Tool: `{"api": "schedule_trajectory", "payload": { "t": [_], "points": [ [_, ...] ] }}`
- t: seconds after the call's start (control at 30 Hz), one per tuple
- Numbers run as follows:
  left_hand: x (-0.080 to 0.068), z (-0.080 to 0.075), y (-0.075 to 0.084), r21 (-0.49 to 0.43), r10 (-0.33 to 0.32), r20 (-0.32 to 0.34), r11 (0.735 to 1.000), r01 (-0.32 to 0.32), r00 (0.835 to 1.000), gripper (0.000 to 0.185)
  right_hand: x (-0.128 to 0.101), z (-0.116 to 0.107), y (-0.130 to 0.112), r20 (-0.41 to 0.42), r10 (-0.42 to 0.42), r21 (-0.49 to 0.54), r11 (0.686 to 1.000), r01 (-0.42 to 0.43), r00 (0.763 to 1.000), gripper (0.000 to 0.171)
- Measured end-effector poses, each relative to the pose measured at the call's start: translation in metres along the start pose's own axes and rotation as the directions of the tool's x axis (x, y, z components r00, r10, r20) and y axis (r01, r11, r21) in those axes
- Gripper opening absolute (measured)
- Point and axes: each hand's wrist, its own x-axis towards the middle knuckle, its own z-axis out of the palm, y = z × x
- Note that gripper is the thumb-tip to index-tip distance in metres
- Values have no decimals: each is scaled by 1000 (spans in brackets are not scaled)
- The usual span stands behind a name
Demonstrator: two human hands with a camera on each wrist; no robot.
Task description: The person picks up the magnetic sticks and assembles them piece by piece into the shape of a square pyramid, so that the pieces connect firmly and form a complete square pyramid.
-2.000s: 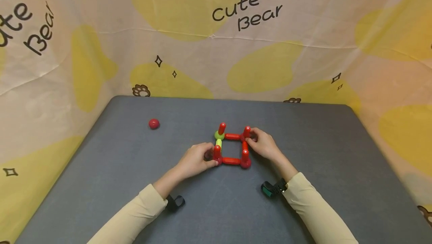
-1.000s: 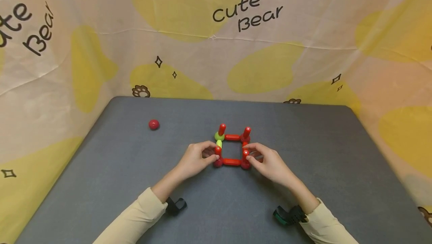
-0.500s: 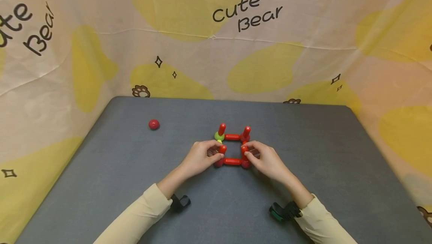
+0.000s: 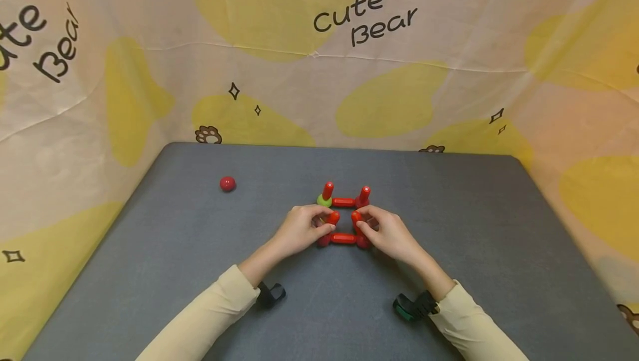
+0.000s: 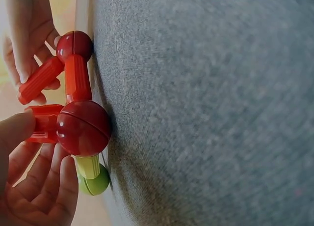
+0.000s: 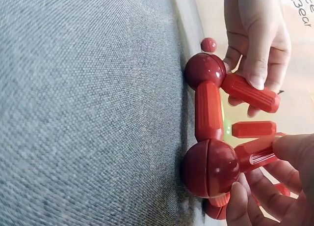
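Observation:
A square frame of red sticks and balls [image 4: 343,238] lies mid-table. My left hand [image 4: 321,225] pinches the near-left red stick [image 4: 332,218], which leans inward from its red ball [image 5: 83,127]. My right hand [image 4: 363,225] pinches the near-right red stick [image 4: 355,218], which leans inward from its own ball [image 6: 211,167]. The two stick tops nearly meet. At the far corners two red sticks [image 4: 327,190] [image 4: 365,194] stand upright, the left one on a green ball [image 4: 324,201]. A yellow-green stick [image 5: 88,166] joins the green ball [image 5: 95,183] to the near-left ball.
A loose red ball [image 4: 227,184] lies on the grey table [image 4: 449,211] to the far left of the frame. A cloth backdrop printed with yellow patches walls in the table's far and side edges.
My right hand came from the far-right corner to the near-right stick. Both hands then tipped the two near sticks inward, toward each other.

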Motion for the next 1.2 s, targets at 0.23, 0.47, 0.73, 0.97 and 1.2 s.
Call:
{"api": "schedule_trajectory", "payload": {
  "t": [0.23, 0.47, 0.73, 0.97, 1.2],
  "points": [
    [4, 0, 2, 33, -8, 24, 999, 7, 1000, 22, 3, 2, 3, 4, -6, -7, 1000, 6, 1000, 20],
    [6, 2, 3, 75, -33, 37, 997, 30, 999, 24, 5, 3, 3, 2, -8, -17, 1000, 8, 1000, 19],
    [8, 3, 2, 105, -17, 32, 994, 14, 999, 25, 5, 4, 3, 3, -3, -8, 1000, 3, 1000, 20],
    [7, 1, 2, 71, -24, 33, 997, 21, 999, 24, 4, 3, 4, 0, 13, -3, 1000, -13, 1000, 20],
    [10, -11, -5, 15, -15, -101, 1000, 16, 995, 18, 6, -3, 12, -127, 30, 2, 1000, -30, 991, 15]
  ]
}}
